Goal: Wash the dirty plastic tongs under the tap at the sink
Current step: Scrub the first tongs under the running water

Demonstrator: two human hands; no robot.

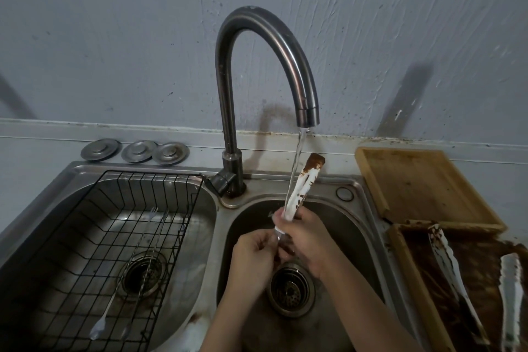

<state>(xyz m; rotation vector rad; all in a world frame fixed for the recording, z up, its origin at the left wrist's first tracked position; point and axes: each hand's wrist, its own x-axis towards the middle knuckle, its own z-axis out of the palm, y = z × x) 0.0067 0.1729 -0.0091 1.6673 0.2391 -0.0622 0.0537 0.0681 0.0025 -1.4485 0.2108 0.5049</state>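
White plastic tongs (300,191) smeared with brown sauce stand tilted over the right sink basin (351,226), brown tip up. Water (298,157) runs from the curved steel tap (257,46) down along them. My right hand (308,240) grips the tongs' lower part. My left hand (254,251) pinches the lower end just below, where the stream lands. The bottom end of the tongs is hidden between my fingers.
A black wire rack (123,237) with thin utensils fills the left basin. Three metal sink plugs (134,150) lie behind it. On the right, a wooden board (423,183) and a sauce-stained tray (423,274) holding two more dirty white tongs (451,266).
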